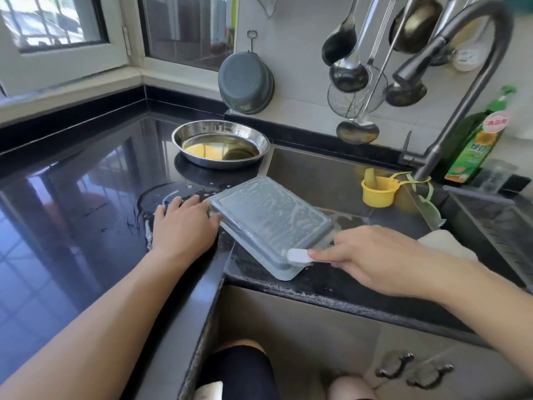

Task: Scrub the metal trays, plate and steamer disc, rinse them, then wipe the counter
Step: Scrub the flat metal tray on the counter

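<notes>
Left hand (184,223): palm down, fingers straight and spread, forearm bare, reaching forward from lower left. Right hand (372,258): knuckles up, fingers curled, thumb and forefinger pinching a small white piece; forearm bare, entering from the right edge.

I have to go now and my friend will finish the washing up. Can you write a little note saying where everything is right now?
Left hand: flat on the wet counter, thumb against the soapy rectangular tray.
Right hand: its grip pinches a white scrubber at the tray's near edge.
Tray lies upside down over the sink's front corner, covered in suds.
Oval metal plate waits on the counter behind.
Left: finish scrubbing, rinse everything, wipe the counter. Steamer disc not in view.
</notes>
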